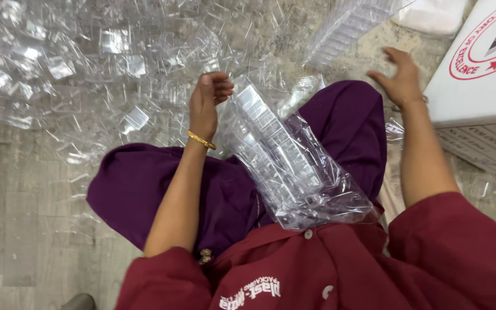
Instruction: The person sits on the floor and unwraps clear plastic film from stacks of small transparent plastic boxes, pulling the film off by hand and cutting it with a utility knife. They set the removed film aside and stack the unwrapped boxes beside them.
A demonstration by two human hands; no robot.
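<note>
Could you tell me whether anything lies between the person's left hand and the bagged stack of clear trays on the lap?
Nothing visible does: the left hand is at the top of the bagged stack of clear trays, with no gap showing.

Glossy clear plastic bag (311, 172)

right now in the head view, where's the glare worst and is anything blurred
Head view: glare is strongest on the heap of clear plastic trays at upper left, with white highlights that wash out their edges; the bagged stack of trays on the lap also glints; the right hand looks slightly motion-blurred; the left hand is sharper; lighting is soft, with no hard shadows.
</note>
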